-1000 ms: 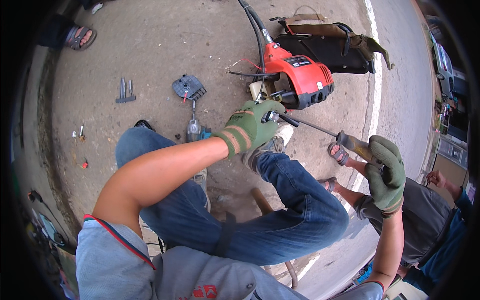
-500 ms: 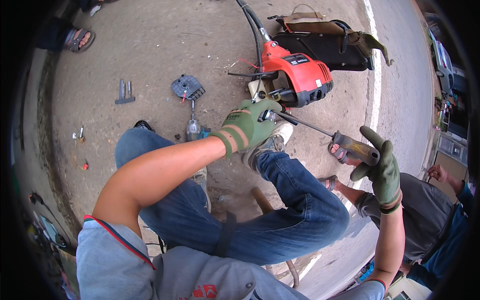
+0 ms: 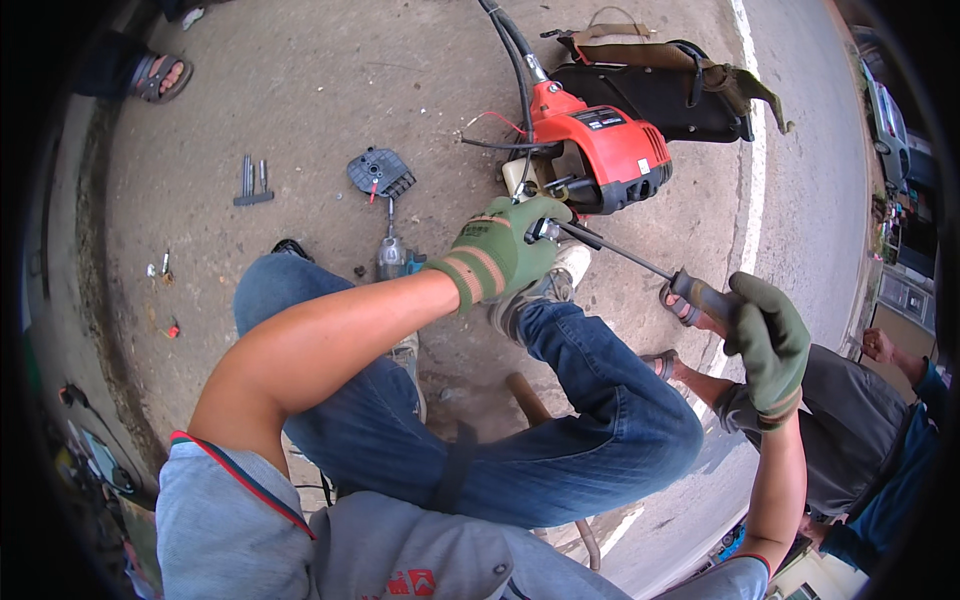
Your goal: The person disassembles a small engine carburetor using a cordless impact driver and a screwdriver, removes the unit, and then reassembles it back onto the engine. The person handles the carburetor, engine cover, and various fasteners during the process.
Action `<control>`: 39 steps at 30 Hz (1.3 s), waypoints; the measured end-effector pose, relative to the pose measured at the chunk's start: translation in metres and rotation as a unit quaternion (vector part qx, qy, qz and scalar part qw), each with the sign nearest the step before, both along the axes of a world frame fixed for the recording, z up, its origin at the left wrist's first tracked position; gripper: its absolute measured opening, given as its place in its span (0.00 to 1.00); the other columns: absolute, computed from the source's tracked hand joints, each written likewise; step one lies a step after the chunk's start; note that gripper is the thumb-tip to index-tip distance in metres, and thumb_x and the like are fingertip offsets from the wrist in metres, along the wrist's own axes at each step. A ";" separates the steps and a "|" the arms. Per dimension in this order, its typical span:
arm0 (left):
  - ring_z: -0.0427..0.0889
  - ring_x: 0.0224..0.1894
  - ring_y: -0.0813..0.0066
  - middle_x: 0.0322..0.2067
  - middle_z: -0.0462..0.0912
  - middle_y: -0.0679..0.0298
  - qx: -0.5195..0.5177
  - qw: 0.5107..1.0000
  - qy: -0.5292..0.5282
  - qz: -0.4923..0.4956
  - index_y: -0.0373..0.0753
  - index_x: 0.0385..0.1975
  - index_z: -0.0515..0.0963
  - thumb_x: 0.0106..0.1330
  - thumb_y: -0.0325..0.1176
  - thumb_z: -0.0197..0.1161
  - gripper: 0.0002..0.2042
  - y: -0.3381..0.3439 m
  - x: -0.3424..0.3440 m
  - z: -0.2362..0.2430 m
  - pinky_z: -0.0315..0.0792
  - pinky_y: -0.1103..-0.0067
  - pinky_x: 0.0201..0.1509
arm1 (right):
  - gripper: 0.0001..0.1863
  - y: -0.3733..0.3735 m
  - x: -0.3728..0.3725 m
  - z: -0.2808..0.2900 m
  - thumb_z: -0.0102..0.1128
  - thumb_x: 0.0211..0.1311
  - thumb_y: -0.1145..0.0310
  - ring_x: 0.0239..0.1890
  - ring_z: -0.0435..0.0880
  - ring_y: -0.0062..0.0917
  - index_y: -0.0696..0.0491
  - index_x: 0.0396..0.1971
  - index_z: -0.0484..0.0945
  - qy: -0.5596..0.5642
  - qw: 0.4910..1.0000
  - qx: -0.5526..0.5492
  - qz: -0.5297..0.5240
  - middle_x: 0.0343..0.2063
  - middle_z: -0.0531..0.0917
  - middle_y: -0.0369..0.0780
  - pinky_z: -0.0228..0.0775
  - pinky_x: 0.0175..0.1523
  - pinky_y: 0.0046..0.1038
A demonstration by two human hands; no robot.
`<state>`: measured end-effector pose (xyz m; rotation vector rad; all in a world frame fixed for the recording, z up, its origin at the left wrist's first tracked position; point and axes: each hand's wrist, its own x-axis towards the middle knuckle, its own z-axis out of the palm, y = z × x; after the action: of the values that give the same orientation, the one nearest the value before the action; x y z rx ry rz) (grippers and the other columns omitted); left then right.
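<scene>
My left hand (image 3: pixel 510 245), in a green glove, closes round a small silver metal part (image 3: pixel 542 231) beside a red-cased engine (image 3: pixel 628 145). Most of that part is hidden by the fingers, and I cannot make out its kind. A long screwdriver (image 3: pixel 706 296) slants from there down to the right, its tip end at the part. Around the back of its dark handle, the gloved fingers of my right hand (image 3: pixel 772 345) are wrapped. Black hoses and a thin red wire come off the engine next to my left hand.
A grey plastic cover (image 3: pixel 380 172), a blue-grey power driver (image 3: pixel 392 258) and hex tools (image 3: pixel 254 183) lie on the concrete. A black strapped back pad (image 3: pixel 650 100) sits behind the engine. People stand at the right and far left. A wooden handle (image 3: pixel 527 400) lies beneath my legs.
My right hand's fingers were spread behind the screwdriver handle and have now closed on it. The left hand stays at the engine.
</scene>
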<state>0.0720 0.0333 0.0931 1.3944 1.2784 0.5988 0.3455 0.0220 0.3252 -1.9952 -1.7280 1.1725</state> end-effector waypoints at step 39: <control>0.88 0.49 0.58 0.47 0.89 0.53 -0.002 0.999 -0.044 -0.008 0.43 0.55 0.84 0.61 0.31 0.66 0.20 0.003 -0.002 -0.001 0.79 0.68 0.57 | 0.25 -0.004 0.008 -0.006 0.75 0.56 0.78 0.43 0.89 0.31 0.61 0.55 0.81 -0.083 0.955 0.125 0.256 0.49 0.86 0.47 0.82 0.48 0.29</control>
<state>0.0704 0.0359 0.0917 1.3595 1.1966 0.6404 0.3535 0.0179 0.3197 -1.5789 -2.4393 0.8680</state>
